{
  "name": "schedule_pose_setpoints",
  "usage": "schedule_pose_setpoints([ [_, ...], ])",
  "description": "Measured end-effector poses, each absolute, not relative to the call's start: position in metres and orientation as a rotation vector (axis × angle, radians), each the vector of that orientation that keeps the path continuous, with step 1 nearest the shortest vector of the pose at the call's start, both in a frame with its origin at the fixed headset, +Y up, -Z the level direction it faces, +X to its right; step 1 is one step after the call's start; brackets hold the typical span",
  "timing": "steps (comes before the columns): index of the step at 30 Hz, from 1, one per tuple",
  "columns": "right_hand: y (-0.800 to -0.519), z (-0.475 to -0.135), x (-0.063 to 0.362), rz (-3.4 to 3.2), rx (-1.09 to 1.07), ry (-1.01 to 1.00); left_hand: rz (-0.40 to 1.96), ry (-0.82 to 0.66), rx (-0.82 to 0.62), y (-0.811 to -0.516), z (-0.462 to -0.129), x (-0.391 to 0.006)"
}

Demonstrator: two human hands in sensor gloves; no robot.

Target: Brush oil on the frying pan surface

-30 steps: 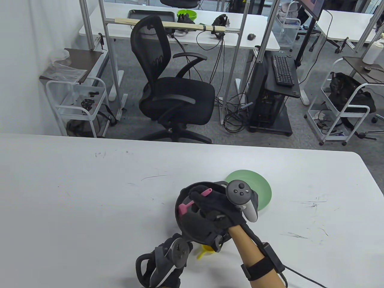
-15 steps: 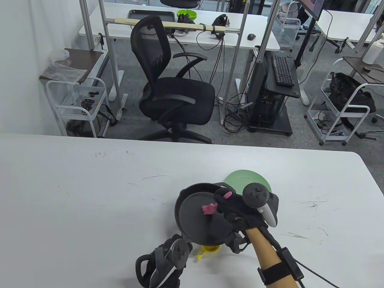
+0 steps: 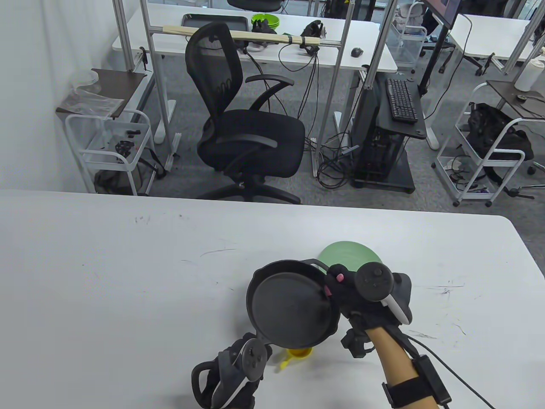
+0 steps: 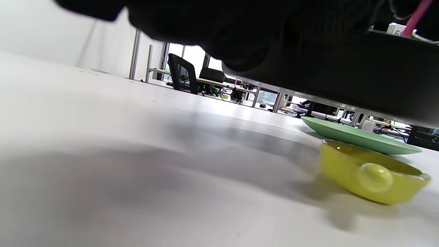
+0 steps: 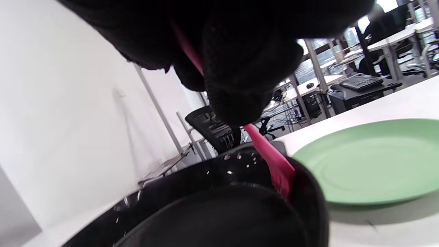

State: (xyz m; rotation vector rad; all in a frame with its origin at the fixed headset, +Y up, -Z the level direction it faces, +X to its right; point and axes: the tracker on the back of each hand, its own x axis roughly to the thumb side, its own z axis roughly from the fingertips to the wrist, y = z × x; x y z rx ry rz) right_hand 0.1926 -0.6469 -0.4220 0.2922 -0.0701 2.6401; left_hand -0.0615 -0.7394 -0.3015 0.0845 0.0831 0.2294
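- Frying pan [image 3: 291, 309]: black, round, shallow; held above the surface, as the left wrist view shows light beneath its underside [image 4: 343, 79]; judged heavy and rigid, likely cast metal; its weight wants a firm wrap round the handle at the near end, not a hold on the rim; the cooking face looks matt and dark, and I cannot tell how much oil lies on it.
- Left hand [image 3: 238, 366]: at the near end of the pan, where the handle should be; the grip itself is hidden under the tracker, so how far its fingers are closed cannot be told; judged to be carrying the pan.
- Brush [image 5: 271, 157]: pink, slim handle, flat head; judged light, with soft pliant bristles; head lies at the pan's right rim, touching the inner wall in the right wrist view; best taken mid-handle, as a pen.
- Right hand [image 3: 345, 289]: fingers [image 5: 240, 85] curled round the brush handle, a pink end showing above the glove [image 3: 339, 277].
- Yellow bowl [image 4: 370, 175]: small, with a side tab; sits on the surface under the pan's near edge; judged light and easy to knock.
- Green plate [image 5: 370, 161]: flat on the surface just right of the pan; bare.
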Motion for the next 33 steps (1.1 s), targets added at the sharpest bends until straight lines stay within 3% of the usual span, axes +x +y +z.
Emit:
schedule_pose_setpoints([
  [18, -0.673, -0.412, 0.112, 2.264, 0.496, 0.205, 0.228, 0.069, 0.078, -0.74, -0.301, -0.059],
  [26, -0.673, -0.419, 0.107, 2.116, 0.474, 0.255, 0.236, 0.069, 0.077, -0.739, -0.301, -0.06],
  [33, -0.676, -0.423, 0.129, 2.259, 0.386, 0.15, 0.252, 0.081, 0.086, -0.737, -0.3, -0.064],
])
